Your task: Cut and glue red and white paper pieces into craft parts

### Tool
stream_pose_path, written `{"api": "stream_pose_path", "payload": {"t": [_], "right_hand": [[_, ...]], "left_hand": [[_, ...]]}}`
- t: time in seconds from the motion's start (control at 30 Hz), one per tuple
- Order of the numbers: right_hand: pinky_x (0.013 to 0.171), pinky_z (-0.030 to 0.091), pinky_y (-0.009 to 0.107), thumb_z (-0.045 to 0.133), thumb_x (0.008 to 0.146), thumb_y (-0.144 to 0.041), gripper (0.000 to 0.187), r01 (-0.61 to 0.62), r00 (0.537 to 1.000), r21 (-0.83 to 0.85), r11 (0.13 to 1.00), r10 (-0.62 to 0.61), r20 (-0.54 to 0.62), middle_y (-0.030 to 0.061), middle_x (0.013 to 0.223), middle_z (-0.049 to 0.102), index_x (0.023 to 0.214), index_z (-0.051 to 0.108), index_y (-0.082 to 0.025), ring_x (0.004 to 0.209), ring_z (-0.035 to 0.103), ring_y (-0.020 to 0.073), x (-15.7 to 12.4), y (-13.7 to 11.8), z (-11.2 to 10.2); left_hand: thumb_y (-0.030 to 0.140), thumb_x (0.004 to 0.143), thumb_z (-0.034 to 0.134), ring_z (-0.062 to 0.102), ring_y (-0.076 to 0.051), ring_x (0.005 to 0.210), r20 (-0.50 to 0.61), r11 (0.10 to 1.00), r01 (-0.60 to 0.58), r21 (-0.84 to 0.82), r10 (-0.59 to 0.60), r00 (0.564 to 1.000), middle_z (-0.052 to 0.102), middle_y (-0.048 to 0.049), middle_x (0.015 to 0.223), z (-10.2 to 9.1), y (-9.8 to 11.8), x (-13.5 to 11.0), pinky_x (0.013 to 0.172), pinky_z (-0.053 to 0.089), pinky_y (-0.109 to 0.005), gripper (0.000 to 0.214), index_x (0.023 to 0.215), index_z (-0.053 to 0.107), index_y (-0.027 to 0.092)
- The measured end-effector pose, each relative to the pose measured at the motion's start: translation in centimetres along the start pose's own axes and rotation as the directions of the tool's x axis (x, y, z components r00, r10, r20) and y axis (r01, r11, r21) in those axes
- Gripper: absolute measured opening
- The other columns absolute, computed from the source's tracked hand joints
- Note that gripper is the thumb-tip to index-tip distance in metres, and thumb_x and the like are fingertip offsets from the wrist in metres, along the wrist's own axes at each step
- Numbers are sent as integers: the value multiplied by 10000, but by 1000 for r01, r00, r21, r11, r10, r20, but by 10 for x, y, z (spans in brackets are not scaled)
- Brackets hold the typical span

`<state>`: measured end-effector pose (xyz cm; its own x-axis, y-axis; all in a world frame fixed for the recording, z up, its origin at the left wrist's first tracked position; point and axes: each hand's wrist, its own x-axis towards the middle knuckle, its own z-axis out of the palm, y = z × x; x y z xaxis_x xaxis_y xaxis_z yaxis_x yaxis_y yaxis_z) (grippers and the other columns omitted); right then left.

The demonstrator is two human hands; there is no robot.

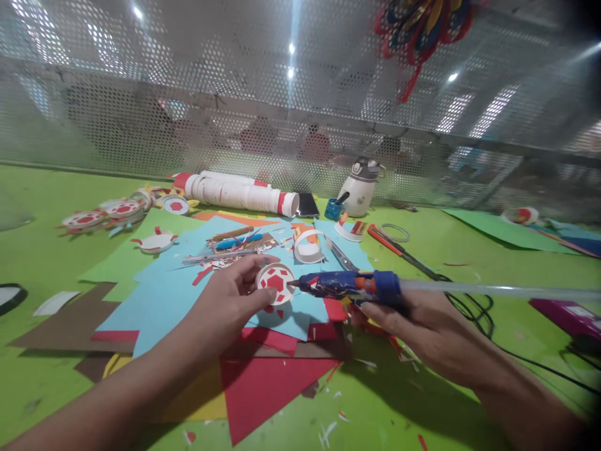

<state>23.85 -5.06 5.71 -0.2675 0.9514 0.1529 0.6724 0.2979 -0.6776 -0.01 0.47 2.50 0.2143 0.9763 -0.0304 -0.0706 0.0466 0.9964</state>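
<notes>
The left hand [230, 293] pinched a disc [278, 279], likely to steady it; the right hand [425, 326] gripped a glue gun [347, 285], nozzle [294, 283] near the left thumb [263, 299].

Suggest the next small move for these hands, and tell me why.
Probably squeeze a small dab from the glue gun: its nozzle is at the right edge of the red-patterned white disc, which the left hand holds, while the right hand grips the gun, with a glue stick loaded behind.
</notes>
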Motion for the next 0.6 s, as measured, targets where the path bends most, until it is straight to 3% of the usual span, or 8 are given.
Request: {"api": "stream_pose_path", "payload": {"t": [0.37,0.6], "right_hand": [[471,408,215,488,928,-474,335,35,999,-119,992,-34,13,-25,692,639,775,671,-239,545,520,125,-1,-3,-3],[506,400,212,473,942,-466,316,47,999,-95,994,-44,32,-43,708,627,819,669,-252,573,516,119,-2,-3,-2]], "left_hand": [[186,590,755,616,-184,645,25,1000,15,0,-15,1000,703,-62,803,-2,-3,1,586,504,-297,403,986,680,177],[193,600,749,606,-174,622,45,1000,7,14,-8,999,694,-52,766,-3,-8,3,573,496,-288,391,984,676,175]]}}
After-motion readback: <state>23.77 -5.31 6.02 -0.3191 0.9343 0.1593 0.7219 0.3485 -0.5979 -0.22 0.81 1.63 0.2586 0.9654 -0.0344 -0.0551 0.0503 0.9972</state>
